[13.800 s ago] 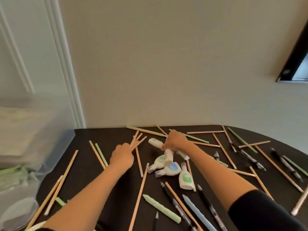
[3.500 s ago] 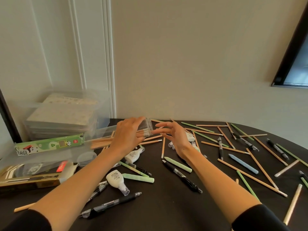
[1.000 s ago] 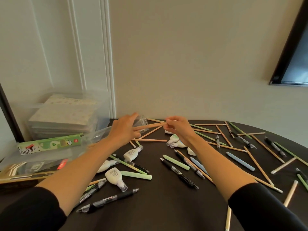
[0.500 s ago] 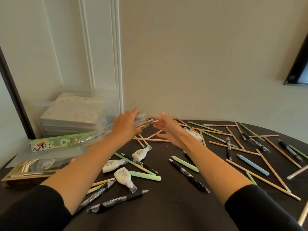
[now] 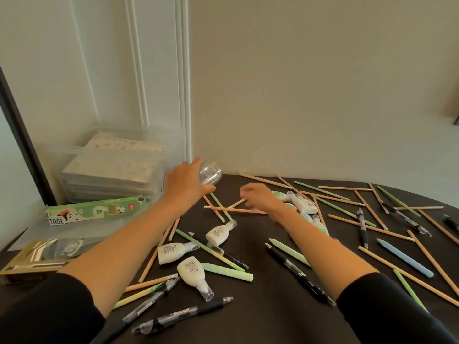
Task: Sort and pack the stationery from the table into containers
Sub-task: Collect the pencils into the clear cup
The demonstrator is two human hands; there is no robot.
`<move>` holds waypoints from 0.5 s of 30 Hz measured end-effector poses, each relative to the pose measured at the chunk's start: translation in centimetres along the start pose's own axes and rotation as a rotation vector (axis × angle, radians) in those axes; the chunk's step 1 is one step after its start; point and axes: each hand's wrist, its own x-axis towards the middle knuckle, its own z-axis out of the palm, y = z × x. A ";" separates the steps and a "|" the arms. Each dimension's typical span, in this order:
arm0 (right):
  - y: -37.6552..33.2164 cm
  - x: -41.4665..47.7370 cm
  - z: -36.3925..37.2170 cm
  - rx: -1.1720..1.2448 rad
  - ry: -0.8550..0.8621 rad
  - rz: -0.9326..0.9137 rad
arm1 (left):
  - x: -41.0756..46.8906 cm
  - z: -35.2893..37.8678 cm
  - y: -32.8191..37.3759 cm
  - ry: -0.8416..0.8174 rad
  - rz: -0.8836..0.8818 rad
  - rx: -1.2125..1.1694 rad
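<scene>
Left hand: grasping tilted jar.
Right hand: blurred over pencils; grip unclear.
Risk: tilt could shed loaded pencils.

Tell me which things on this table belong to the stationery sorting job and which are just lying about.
Part of the job: clear jar gripped by the left hand; wooden pencils; green pencils; black pens; white bottles; pastel sticks.

Probably just lying about: stack of clear boxes; green panda box; gold box.
</scene>
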 end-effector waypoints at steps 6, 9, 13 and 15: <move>2.6 2.1 2.1 -0.633 -0.047 -0.052 | 1.2 0.9 -1.2 -0.075 -0.085 -0.119; 2.8 2.4 2.1 -0.696 0.014 -0.053 | 1.7 0.8 -1.5 -0.061 -0.126 -0.205; 2.1 2.4 1.1 -0.630 0.133 -0.187 | 2.0 0.5 -1.9 -0.003 -0.109 -0.190; 1.2 2.6 1.3 -0.489 0.177 -0.251 | 2.2 0.3 -2.0 0.021 -0.115 -0.194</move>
